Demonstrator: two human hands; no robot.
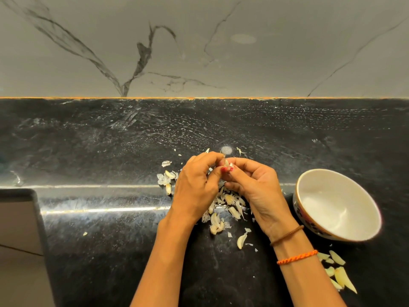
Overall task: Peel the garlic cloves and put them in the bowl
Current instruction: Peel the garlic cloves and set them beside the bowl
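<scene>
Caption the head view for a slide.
Both hands, left hand and right hand, pinch a garlic clove beside the empty bowl.

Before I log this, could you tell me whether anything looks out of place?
The bowl looks empty, yet pale cloves lie on the counter in front of it. Papery skins are strewn under both hands.

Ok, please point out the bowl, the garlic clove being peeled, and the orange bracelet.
bowl [363,193]: head view, far inner wall.
garlic clove [226,162]: head view, tip between fingers.
orange bracelet [296,257]: head view, braid on wrist.
</scene>
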